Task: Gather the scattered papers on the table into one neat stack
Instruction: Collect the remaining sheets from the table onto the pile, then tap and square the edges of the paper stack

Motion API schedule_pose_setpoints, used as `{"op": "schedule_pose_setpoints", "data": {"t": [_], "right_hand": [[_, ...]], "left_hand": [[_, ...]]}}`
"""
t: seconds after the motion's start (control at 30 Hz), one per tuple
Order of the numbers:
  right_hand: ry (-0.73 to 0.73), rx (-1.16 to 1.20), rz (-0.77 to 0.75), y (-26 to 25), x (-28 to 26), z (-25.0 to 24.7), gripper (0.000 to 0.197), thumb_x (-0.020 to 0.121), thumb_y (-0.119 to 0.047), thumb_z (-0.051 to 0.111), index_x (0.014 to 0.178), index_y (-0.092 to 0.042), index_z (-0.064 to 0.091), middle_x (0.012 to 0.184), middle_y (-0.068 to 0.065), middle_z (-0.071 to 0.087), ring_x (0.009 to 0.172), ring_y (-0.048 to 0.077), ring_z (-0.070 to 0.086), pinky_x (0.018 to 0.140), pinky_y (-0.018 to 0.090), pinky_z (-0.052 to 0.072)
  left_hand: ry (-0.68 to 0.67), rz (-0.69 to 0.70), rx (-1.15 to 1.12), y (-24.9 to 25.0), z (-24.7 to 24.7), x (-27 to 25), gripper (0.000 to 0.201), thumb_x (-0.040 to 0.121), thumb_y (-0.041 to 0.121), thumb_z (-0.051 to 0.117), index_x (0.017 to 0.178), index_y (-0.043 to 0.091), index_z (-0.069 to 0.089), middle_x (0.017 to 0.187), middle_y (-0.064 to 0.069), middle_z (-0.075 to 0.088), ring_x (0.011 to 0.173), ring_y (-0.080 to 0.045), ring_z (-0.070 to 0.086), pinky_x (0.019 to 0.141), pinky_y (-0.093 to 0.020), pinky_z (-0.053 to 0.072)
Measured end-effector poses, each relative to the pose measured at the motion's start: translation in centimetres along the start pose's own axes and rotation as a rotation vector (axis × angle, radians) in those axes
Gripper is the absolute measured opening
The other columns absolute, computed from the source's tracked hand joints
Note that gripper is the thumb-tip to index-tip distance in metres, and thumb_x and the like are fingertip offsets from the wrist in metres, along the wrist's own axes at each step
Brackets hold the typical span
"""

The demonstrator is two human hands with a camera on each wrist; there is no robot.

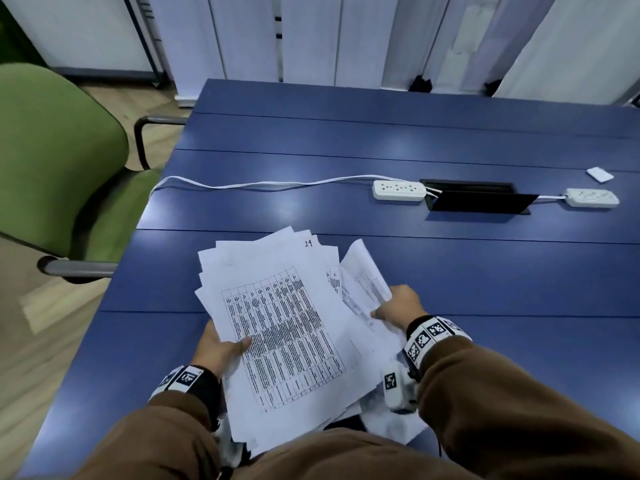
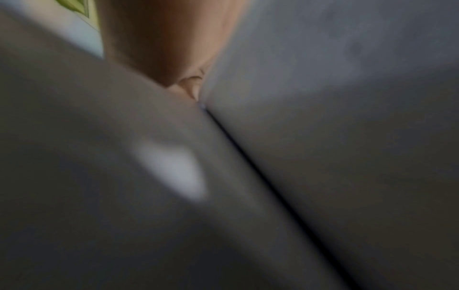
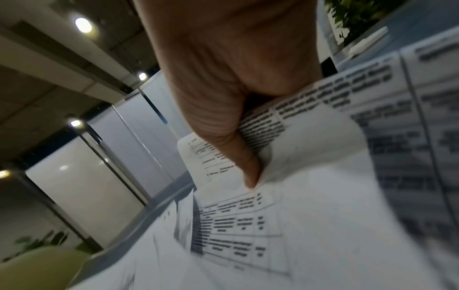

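Head view: papers (image 1: 287,327) lengthwise away, leaning left.

The counter (image 1: 485,271) lies bare to the right of the papers (image 1: 287,327) and between them and the far half. Across the middle run a white cable (image 1: 263,184), two power strips (image 1: 399,190) (image 1: 593,197) and an open cable hatch (image 1: 478,199). A green chair (image 1: 59,161) stands off the left edge.

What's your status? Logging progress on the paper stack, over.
Left hand grips papers, thumb on top. Right hand pinches sheets at right edge. Pile gathered but fanned. Power strips well beyond.
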State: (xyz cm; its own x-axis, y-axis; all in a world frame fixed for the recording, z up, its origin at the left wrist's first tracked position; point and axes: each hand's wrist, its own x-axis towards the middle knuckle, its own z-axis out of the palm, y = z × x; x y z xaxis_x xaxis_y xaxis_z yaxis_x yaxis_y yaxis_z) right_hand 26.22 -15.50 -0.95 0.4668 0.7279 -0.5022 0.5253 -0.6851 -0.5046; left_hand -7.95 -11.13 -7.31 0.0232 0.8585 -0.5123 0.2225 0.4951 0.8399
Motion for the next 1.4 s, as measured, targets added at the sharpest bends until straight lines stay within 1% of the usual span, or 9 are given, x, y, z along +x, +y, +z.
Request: {"op": "schedule_pose_setpoints", "data": {"t": [0.2,0.4,0.53,0.63,0.87,0.97,1.1,1.2,1.4], "right_hand": [[0.481,0.016,-0.098,-1.7,-3.3,-8.2,0.025,0.078,-0.003,0.062,0.102,-0.004,0.07,0.078,0.011,0.062,0.073,0.026,0.059,0.066,0.029,0.046],[0.843,0.518,-0.251,-4.2,-5.9,-15.0,0.027,0.079,-0.011,0.065,0.106,-0.015,0.069,0.091,0.005,0.07,0.089,0.026,0.069,0.084,0.041,0.057],[0.69,0.654,-0.28,-4.5,-6.0,-13.7,0.032,0.077,-0.006,0.07,0.109,-0.012,0.067,0.097,0.006,0.07,0.088,0.024,0.069,0.083,0.04,0.057],[0.547,0.575,-0.184,-3.3,-5.0,-8.9,0.03,0.074,-0.004,0.07,0.102,-0.014,0.067,0.095,0.01,0.071,0.086,0.029,0.069,0.081,0.049,0.058],[0.113,0.428,-0.056,-0.7,-4.0,0.6,0.04,0.073,-0.003,0.076,0.109,-0.008,0.059,0.106,0.01,0.067,0.096,0.028,0.065,0.085,0.04,0.056],[-0.015,0.425,-0.015,0.1,-3.8,1.6,0.052,0.072,-0.01,0.083,0.11,-0.009,0.048,0.104,0.003,0.059,0.096,0.022,0.059,0.08,0.031,0.049],[0.226,0.362,0.083,1.8,-2.4,1.5,0.04,0.08,0.003,0.067,0.117,0.0,0.051,0.086,0.009,0.058,0.084,0.026,0.062,0.077,0.037,0.054],[0.245,0.253,0.138,2.8,-1.9,1.7,0.025,0.09,-0.009,0.061,0.113,0.0,0.058,0.102,0.018,0.063,0.098,0.033,0.062,0.089,0.044,0.052],[-0.022,0.112,0.074,1.5,-3.2,4.7,0.07,0.093,-0.061,0.037,0.142,-0.011,0.037,0.143,0.019,0.03,0.135,0.04,0.03,0.112,0.047,0.026]], "left_hand": [[0.015,-0.038,-0.05,-1.0,0.0,0.6,0.058,0.076,0.002,0.076,0.126,0.016,0.051,0.12,-0.005,0.066,0.109,-0.027,0.062,0.097,-0.046,0.047],[-0.015,-0.007,-0.037,-0.9,1.1,0.6,0.057,0.077,0.004,0.076,0.124,0.018,0.049,0.118,-0.004,0.065,0.109,-0.028,0.062,0.094,-0.046,0.049],[-0.006,0.011,-0.073,0.2,3.0,-0.6,0.049,0.085,-0.003,0.067,0.122,0.013,0.041,0.123,-0.009,0.057,0.112,-0.029,0.056,0.096,-0.041,0.043],[0.004,0.118,-0.189,1.5,4.4,-1.7,0.066,0.094,-0.002,0.054,0.147,0.018,0.021,0.141,-0.005,0.044,0.122,-0.023,0.047,0.102,-0.036,0.037],[-0.034,0.217,-0.222,3.0,4.9,-2.2,0.079,0.09,0.052,0.049,0.154,0.033,0.006,0.144,0.022,0.022,0.133,-0.001,0.023,0.111,-0.031,0.021],[-0.061,0.107,-0.105,2.1,4.4,-1.6,0.103,0.073,0.028,0.082,0.15,0.024,0.014,0.144,0.003,0.041,0.132,-0.022,0.041,0.11,-0.043,0.032],[-0.094,0.067,0.039,2.0,4.2,-1.4,0.09,0.082,-0.012,0.064,0.15,0.018,0.014,0.142,-0.005,0.044,0.126,-0.024,0.046,0.107,-0.038,0.035],[-0.157,0.092,0.066,2.5,4.1,-2.2,0.093,0.081,-0.017,0.06,0.151,0.021,0.014,0.136,-0.001,0.045,0.127,-0.02,0.043,0.105,-0.034,0.035],[-0.263,0.0,-0.091,2.7,6.4,-3.8,0.074,0.083,-0.005,0.068,0.141,0.013,0.026,0.131,-0.001,0.048,0.118,-0.019,0.048,0.1,-0.031,0.036]]}}
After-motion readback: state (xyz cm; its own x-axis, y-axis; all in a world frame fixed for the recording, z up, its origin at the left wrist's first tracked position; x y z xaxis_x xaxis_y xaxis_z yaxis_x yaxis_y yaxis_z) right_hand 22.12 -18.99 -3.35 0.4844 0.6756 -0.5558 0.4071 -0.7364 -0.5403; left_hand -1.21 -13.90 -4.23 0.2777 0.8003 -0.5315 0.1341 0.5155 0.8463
